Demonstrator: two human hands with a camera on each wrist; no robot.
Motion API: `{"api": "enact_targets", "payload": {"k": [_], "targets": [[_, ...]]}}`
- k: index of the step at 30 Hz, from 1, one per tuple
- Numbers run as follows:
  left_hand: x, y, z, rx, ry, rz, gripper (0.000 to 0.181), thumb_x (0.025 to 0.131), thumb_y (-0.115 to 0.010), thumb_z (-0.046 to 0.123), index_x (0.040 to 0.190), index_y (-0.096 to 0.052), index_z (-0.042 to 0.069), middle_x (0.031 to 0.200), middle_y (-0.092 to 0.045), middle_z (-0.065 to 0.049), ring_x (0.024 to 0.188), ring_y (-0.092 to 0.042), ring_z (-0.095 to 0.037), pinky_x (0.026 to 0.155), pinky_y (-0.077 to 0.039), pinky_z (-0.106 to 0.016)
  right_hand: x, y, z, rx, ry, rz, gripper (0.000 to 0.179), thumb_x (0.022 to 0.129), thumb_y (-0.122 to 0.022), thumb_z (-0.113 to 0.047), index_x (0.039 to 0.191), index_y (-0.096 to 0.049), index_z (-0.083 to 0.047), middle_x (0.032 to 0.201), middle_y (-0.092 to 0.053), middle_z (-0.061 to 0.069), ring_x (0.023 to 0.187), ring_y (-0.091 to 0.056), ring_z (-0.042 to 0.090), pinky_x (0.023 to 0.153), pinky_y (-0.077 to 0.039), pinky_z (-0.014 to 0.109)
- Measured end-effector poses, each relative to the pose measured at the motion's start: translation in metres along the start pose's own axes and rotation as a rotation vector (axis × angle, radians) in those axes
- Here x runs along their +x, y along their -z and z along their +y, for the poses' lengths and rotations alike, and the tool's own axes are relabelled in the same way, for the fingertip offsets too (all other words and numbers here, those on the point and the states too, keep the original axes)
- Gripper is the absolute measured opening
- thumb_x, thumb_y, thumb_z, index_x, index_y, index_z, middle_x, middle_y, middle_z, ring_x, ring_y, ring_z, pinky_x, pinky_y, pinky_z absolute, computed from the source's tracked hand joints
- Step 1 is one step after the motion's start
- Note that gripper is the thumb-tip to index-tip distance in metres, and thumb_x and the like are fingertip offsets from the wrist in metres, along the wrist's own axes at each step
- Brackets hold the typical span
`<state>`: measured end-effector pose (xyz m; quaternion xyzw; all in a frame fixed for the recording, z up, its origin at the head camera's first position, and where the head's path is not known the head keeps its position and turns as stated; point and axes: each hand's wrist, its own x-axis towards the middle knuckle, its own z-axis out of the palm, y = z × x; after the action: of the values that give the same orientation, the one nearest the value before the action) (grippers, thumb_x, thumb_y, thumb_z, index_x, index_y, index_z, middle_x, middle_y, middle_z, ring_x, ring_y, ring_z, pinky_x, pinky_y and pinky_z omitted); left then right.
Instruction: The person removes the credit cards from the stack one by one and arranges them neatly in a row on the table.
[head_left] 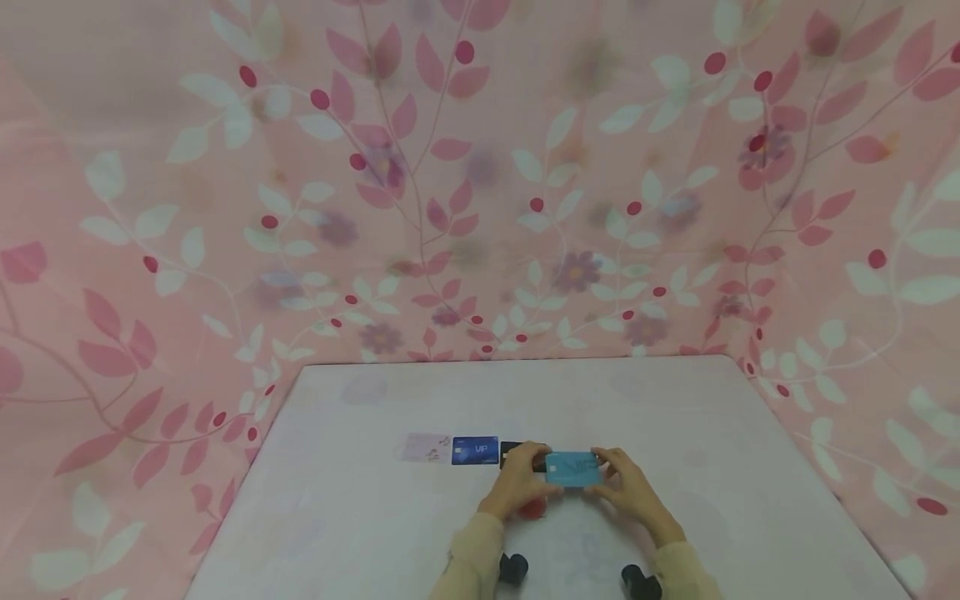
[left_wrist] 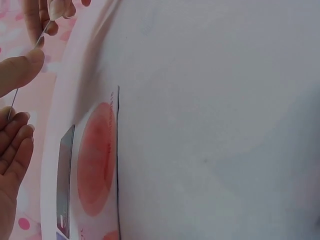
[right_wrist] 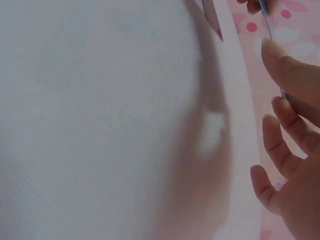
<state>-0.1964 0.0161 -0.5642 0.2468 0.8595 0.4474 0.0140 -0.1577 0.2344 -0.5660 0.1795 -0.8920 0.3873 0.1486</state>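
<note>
A little right of the middle of the tabletop [head_left: 360,517], well in from its far edge, a light blue card [head_left: 573,469] is being held up off the surface between two hands. The left hand [head_left: 519,482] is pinching the card's left end, its thumb lying along the near side and its fingers bending round the far side. The right hand [head_left: 630,487] is pinching the right end between thumb and fingers, with the other fingers bending loosely and spreading apart, as the right wrist view is showing. In both wrist views the card is appearing edge-on as a thin line.

To the left, a row of cards is running roughly parallel to the far edge: a pale pink card [head_left: 426,447] is lying closest to the left edge, a blue card [head_left: 475,451] printed "VIP" is lying just beside it, and a black card [head_left: 507,451] is following, partly hiding behind the left hand. Below that hand, a white piece with a red oval [left_wrist: 96,160] is lying on the tabletop. Pink floral cloth [head_left: 480,183] is rising beyond the far edge and both side edges. Pale sleeves [head_left: 474,554] are covering the forearms.
</note>
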Motion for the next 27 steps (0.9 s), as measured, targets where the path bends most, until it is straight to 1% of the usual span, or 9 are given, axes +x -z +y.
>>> {"api": "enact_targets", "payload": {"k": [2,8,12,19,22,27], "targets": [[0.004,-0.002,0.001,0.007,0.002,-0.001,0.055,0.066,-0.085,0.018,0.113,-0.061,0.002,0.103,-0.063,-0.006,0.093,-0.060,-0.013,0.082,-0.050,-0.024,0.001,0.001,0.004,0.008,0.002,-0.012,0.059,0.067,-0.081,-0.006,0.118,-0.055,0.010,0.096,-0.057,0.009,0.077,-0.055,0.024,0.067,-0.047,0.031],[0.016,-0.009,-0.001,0.065,-0.050,0.009,0.055,0.066,-0.085,0.018,0.112,-0.062,0.000,0.100,-0.063,-0.006,0.089,-0.059,-0.014,0.078,-0.049,-0.020,0.004,0.005,0.014,0.014,-0.026,-0.047,0.059,0.070,-0.078,-0.005,0.120,-0.052,0.010,0.093,-0.055,0.007,0.077,-0.053,0.022,0.065,-0.046,0.030],[0.023,-0.012,-0.001,0.079,-0.047,0.005,0.055,0.066,-0.085,0.019,0.112,-0.062,-0.001,0.097,-0.062,-0.005,0.085,-0.056,-0.011,0.075,-0.048,-0.020,0.009,0.009,0.020,0.000,-0.067,-0.079,0.058,0.072,-0.078,-0.006,0.121,-0.052,0.009,0.090,-0.053,0.006,0.077,-0.051,0.022,0.067,-0.045,0.031],[0.032,-0.022,-0.005,0.073,0.044,-0.026,0.057,0.070,-0.083,0.021,0.118,-0.059,0.001,0.094,-0.057,0.001,0.082,-0.051,-0.006,0.073,-0.046,-0.018,0.016,0.013,0.028,-0.036,-0.222,-0.179,0.059,0.077,-0.075,-0.015,0.128,-0.050,0.003,0.092,-0.051,0.003,0.083,-0.048,0.019,0.074,-0.043,0.038],[0.035,-0.024,-0.007,0.072,0.062,-0.034,0.058,0.069,-0.083,0.020,0.118,-0.059,0.000,0.090,-0.055,0.003,0.080,-0.049,-0.005,0.071,-0.045,-0.018,0.017,0.012,0.031,-0.031,-0.272,-0.202,0.059,0.079,-0.075,-0.016,0.129,-0.049,0.001,0.094,-0.051,0.003,0.084,-0.046,0.019,0.075,-0.042,0.040],[0.040,-0.024,-0.008,0.076,0.063,-0.041,0.058,0.068,-0.084,0.018,0.116,-0.060,-0.001,0.087,-0.053,0.003,0.078,-0.046,-0.006,0.069,-0.043,-0.018,0.019,0.008,0.035,-0.053,-0.294,-0.201,0.059,0.079,-0.075,-0.017,0.129,-0.049,0.000,0.092,-0.052,0.003,0.080,-0.044,0.017,0.074,-0.039,0.044]]}}
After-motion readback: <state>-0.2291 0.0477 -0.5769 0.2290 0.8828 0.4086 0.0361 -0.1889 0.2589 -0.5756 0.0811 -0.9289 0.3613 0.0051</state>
